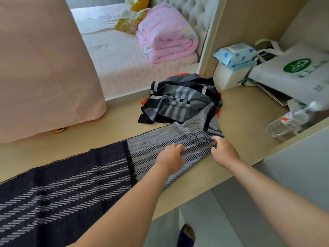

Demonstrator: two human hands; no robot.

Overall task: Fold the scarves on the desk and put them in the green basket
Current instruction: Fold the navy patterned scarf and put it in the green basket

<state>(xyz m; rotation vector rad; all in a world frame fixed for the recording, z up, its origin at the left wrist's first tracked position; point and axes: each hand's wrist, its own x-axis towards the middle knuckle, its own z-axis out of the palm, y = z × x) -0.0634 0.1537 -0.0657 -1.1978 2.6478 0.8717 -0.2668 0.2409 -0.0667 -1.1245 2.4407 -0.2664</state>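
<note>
A long herringbone scarf (pixel 153 141), dark navy at its left end and grey-white at its right, lies stretched along the beige desk (pixel 245 122). My left hand (pixel 170 155) rests on its grey part with the fingers bent onto the cloth. My right hand (pixel 222 148) pinches the scarf's right end near the desk's front edge. Behind them sits a crumpled pile of scarves (pixel 181 98), grey and black striped on top with red cloth showing underneath. No green basket is in view.
A pink cloth-covered bulk (pixel 44 68) stands at the desk's left. At the right are a tissue pack (pixel 235 54), a white bag with a green logo (pixel 293 72) and a plastic bottle (pixel 288 122). A bed with a pink quilt (pixel 165 34) lies beyond.
</note>
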